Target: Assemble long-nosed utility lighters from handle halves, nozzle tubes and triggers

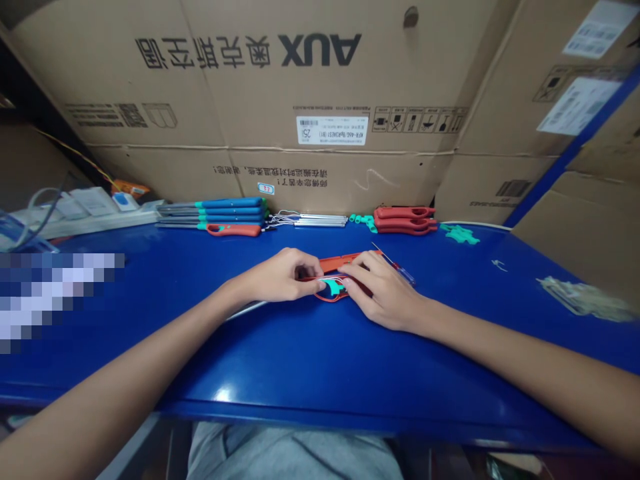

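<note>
My left hand (283, 277) is closed around one end of an orange-red lighter casing (329, 299), near the middle of the table. A thin metal tube (250, 307) extends to the left from beneath that hand. In the casing sits a green trigger (333, 287), with a white wire beside it. My right hand (393, 297) grips the other end, its thumb and fingertips bent at the trigger. Just behind lies another orange-red casing half (340, 262), partly covered by the fingers. A screwdriver (400, 271) rests behind my right hand.
Along the back lie stacked blue lighters (233, 212), an orange lighter (235, 230), metal tubes (323, 221), red casings (405, 220) and green parts (460, 233). A clear bag (585, 299) is at right, a power strip (115, 217) at left. Cardboard (260, 87) walls the back.
</note>
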Tool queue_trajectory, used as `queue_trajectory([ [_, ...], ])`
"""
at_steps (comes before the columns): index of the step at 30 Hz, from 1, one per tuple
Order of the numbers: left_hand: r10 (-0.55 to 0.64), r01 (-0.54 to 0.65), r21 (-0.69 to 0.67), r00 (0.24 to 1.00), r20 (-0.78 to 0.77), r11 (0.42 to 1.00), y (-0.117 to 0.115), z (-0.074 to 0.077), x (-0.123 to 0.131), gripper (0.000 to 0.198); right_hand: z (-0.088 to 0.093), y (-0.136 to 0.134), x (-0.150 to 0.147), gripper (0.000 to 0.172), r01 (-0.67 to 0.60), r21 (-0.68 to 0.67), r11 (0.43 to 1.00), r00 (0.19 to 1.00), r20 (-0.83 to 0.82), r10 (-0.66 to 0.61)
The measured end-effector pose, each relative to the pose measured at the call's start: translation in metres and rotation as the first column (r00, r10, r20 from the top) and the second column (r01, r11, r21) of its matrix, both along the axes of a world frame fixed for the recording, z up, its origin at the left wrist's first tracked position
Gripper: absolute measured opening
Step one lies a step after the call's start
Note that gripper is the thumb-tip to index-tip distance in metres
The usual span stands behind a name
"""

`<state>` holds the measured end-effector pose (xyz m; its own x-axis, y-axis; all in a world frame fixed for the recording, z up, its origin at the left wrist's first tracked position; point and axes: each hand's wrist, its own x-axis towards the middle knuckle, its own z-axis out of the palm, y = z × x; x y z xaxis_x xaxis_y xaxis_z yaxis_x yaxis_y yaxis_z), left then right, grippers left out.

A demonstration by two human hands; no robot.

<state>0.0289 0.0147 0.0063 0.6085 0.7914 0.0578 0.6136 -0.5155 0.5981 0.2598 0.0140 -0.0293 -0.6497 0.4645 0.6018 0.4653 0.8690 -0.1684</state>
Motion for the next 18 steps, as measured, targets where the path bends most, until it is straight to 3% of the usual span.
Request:
queue_trajectory([
  [8,-0.009,0.009,-0.007,1.000,-0.006,1.000,0.0006,-0.0007,0.0000,0.027,-0.0009,0.0020,0.0009,0.019,-0.022,-0.025,0.999,1.000,-0.006,0.022],
  [18,-0.013,0.012,-0.004,0.999,-0.050,1.000,0.0045,0.0020,-0.0065,0.029,-0.0037,0.0024,-0.0013,0.017,-0.108,-0.012,0.994,0.983,-0.151,0.105],
])
